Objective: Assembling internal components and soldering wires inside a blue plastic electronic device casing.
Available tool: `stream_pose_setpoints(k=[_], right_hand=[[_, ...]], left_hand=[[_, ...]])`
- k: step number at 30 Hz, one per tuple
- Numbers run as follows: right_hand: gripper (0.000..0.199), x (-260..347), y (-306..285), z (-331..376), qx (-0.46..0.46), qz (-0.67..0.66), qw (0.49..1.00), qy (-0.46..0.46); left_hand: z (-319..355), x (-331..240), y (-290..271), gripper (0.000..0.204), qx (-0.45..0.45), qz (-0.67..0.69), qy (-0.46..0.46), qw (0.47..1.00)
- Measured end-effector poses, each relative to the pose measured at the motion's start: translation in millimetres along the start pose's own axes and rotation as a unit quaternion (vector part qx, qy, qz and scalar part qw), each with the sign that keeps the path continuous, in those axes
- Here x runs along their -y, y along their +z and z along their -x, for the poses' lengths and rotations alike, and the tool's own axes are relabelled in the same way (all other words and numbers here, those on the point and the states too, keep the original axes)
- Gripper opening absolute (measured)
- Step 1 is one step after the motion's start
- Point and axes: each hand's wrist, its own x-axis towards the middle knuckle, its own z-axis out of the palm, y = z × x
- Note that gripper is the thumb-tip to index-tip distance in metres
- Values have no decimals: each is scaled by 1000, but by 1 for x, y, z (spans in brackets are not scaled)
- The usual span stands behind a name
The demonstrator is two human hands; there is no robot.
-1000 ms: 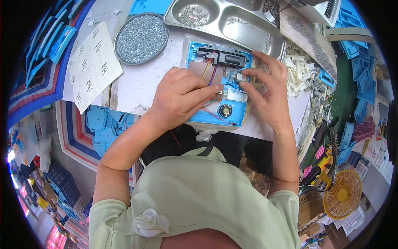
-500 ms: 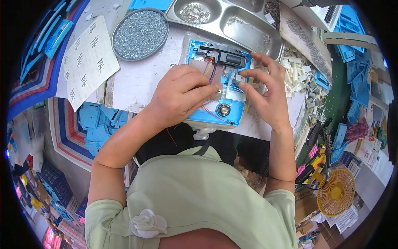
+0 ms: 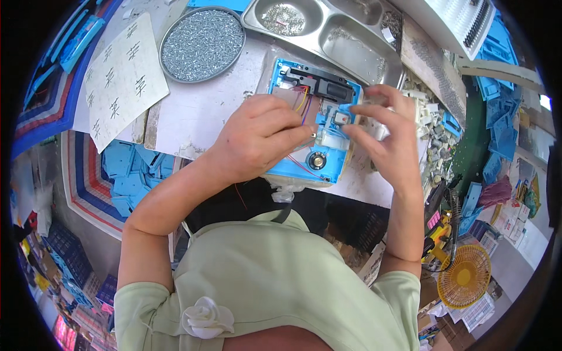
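Note:
A light-blue plastic housing [image 3: 329, 172] lies open on the table in front of me. Inside it are a long black module [image 3: 328, 88], a round black-and-silver part [image 3: 317, 160] and thin coloured wires [image 3: 304, 105]. My left hand [image 3: 257, 137] reaches over the housing's left side, thumb and forefinger pinched on a small silver piece [image 3: 314, 136] mostly hidden by the fingertips. My right hand [image 3: 391, 126] is over the right edge, fingers spread. Its forefinger and thumb tips lie just beside a small grey block [image 3: 341, 119] seated in the housing.
Behind the housing stands a steel compartment tray [image 3: 316, 34] with small parts. A round dish of screws [image 3: 202, 44] and a handwritten sheet [image 3: 126, 88] lie left. White plastic pieces [image 3: 430, 114] are heaped at right. Blue panels [image 3: 132, 175] fill a striped bag; a yellow fan [image 3: 464, 276] stands lower right.
My right fingertips have drawn slightly away from the grey block to the right. My left hand keeps its pinch, shifted slightly. The whole view has moved a little.

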Motion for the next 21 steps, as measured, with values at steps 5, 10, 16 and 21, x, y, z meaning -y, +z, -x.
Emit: stream_pose_setpoints(k=[5, 10, 16, 21], right_hand=[[25, 29, 30, -33, -63, 40, 978, -194], [21, 25, 45, -31, -40, 54, 965, -252], [19, 8, 36, -4, -78, 7, 981, -175], [25, 15, 40, -12, -77, 19, 974, -212]], left_hand=[[1, 2, 3, 29, -11, -7, 15, 1000], [5, 1, 4, 28, -11, -21, 4, 1000], [10, 0, 3, 30, -7, -26, -3, 1000], [5, 1, 2, 30, -26, -22, 12, 999]])
